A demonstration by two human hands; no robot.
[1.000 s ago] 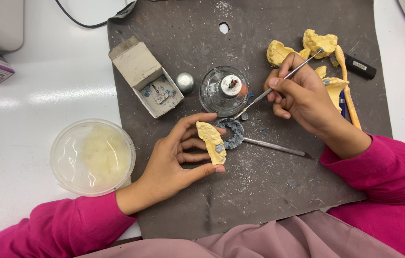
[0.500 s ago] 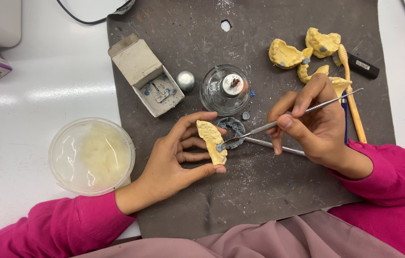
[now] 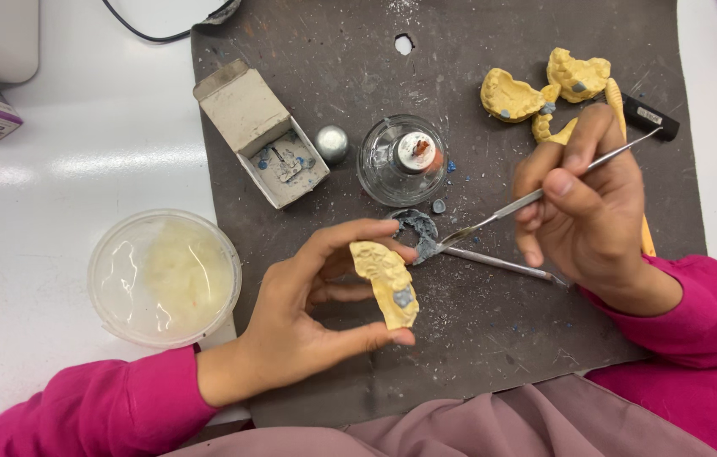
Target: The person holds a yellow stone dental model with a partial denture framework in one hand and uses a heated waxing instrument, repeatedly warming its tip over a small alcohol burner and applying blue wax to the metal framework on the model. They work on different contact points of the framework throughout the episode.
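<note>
Yellow plaster is what my left hand (image 3: 307, 317) holds: a tooth cast (image 3: 385, 283) pinched edgewise between thumb and fingertips, the palm otherwise spread wide, above the dark mat (image 3: 494, 338). My right hand (image 3: 588, 207) is closed in a pen grip round a thin metal tool (image 3: 544, 193), whose tip sits at a lump of grey wax (image 3: 417, 230) on the mat, just beside the cast. A second metal tool (image 3: 498, 263) lies under my right hand. Behind stand a small glass burner (image 3: 401, 160), an open box (image 3: 263, 133) and more casts (image 3: 544, 91). A clear lidded tub (image 3: 164, 277) sits near my left wrist.
</note>
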